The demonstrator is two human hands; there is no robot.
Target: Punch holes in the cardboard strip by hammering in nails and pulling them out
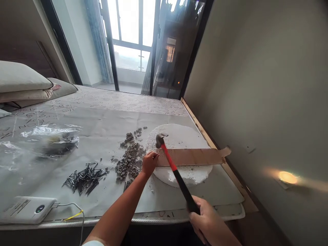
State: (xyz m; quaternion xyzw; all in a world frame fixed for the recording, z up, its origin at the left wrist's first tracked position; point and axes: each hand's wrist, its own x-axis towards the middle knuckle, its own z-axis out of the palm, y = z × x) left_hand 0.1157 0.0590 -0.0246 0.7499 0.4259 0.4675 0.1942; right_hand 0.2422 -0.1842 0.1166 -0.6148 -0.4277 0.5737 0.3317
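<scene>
My right hand (205,218) is wrapped round the black grip of a claw hammer (176,171) with a red and black handle. The hammer's metal head is raised above the left end of a brown flat strip (189,157), which looks like cardboard or thin board. At that end my left hand (150,162) is closed in a pinch, its fingertips against the strip; what they hold is too small to make out. Small dark dots mark the strip near the fingers. Beneath it lies a white round slab (176,133) with a rough, pitted surface.
Grey rubble (129,160) lies left of the slab. A pile of dark nails (85,177) sits farther left, with several more by my left forearm. Also on the covered bed are a clear plastic bag (58,143) and a white power bank (28,209) with a cable. A wall (269,102) bounds the right.
</scene>
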